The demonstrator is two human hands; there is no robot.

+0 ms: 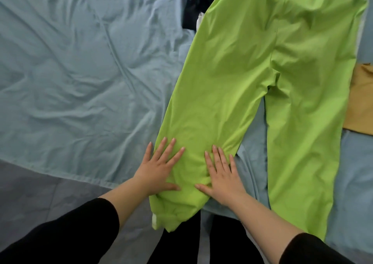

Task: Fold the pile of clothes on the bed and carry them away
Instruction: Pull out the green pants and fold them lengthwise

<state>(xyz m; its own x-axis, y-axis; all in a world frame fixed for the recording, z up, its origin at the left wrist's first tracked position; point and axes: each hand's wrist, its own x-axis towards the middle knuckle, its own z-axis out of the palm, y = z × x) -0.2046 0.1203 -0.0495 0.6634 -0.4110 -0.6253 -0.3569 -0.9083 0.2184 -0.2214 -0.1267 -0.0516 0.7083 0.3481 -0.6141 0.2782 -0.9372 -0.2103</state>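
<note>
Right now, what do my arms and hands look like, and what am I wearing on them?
Both arms wear black sleeves of plain, unmarked cloth. The left sleeve and the right sleeve each stop partway up the arm, leaving the forearms and wrists bare. The left hand and right hand are bare too: no gloves, rings, watch or bracelet show.

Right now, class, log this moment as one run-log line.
stage: pre-fold | left hand: flat on green trousers leg | right hand: flat on same leg | fold: not started
</note>
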